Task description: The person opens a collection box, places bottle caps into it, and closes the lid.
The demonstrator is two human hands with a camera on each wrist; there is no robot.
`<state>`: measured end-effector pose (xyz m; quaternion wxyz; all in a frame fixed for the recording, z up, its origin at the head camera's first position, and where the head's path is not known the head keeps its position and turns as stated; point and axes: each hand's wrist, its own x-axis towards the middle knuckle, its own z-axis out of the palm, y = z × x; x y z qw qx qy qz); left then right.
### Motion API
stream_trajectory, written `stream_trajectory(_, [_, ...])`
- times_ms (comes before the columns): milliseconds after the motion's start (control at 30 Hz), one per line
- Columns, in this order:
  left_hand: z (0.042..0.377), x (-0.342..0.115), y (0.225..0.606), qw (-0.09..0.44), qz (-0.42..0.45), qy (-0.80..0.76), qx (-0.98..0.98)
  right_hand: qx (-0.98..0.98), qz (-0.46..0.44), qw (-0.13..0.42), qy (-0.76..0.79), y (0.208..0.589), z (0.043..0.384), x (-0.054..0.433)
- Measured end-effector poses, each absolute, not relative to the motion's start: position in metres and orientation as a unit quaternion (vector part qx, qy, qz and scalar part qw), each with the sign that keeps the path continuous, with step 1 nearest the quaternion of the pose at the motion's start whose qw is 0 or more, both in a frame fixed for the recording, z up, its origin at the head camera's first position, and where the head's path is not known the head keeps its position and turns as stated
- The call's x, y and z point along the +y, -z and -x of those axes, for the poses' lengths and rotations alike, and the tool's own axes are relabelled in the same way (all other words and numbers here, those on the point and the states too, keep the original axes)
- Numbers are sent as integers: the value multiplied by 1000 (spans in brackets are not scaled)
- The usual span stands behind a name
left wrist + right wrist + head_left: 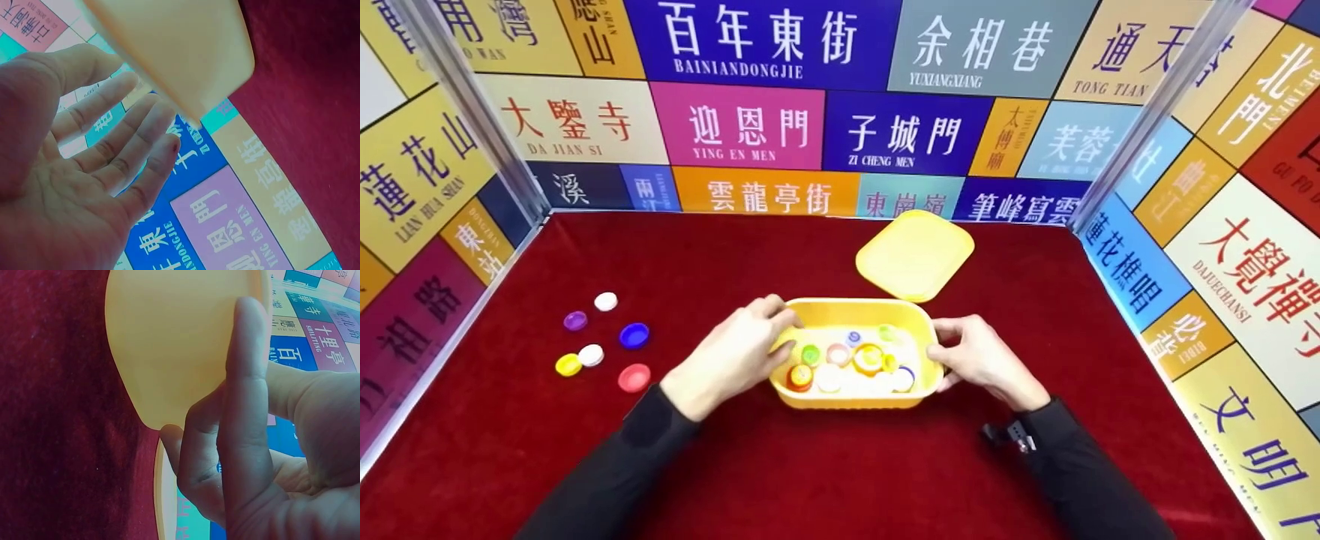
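A yellow plastic container (pixel 847 403) stands on the red cloth in the middle, with several small bottle caps inside, among them a green cap (pixel 810 354) and an orange one (pixel 800 379). My left hand (pixel 727 352) reaches over its left rim, fingers loosely bent above the caps. In the left wrist view that hand (pixel 95 146) shows its palm, with nothing pinched between the fingers. My right hand (pixel 982 360) holds the container's right end, thumb over the rim. From the right wrist, its fingers (pixel 244 399) lie against the outer wall (pixel 174 349).
A yellow lid (pixel 915 255) lies behind the container. Loose caps are spread at the left: red (pixel 634 377), blue (pixel 634 335), purple (pixel 575 321), yellow (pixel 568 365) and two white ones (pixel 605 301). Printed panels (pixel 735 127) enclose the back and sides.
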<state>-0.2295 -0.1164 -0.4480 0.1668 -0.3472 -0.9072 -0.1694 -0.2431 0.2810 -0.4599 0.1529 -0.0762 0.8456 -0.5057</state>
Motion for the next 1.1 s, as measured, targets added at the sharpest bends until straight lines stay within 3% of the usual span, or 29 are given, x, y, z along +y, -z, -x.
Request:
stream_trajectory(267, [240,-137,440,198,301,163,-918,845,78,152,506,458,242,281])
stream_trajectory(400, [245,-152,438,186,261,172,-931,847,76,152,504,457,241,282])
stream_trajectory(733, [256,-200,440,102,161,192,-963,848,77,145,503,459,241,282])
stream_trajectory(1100, [263,-245,450,-11,106,177,-978,846,78,149,506,461,241,281])
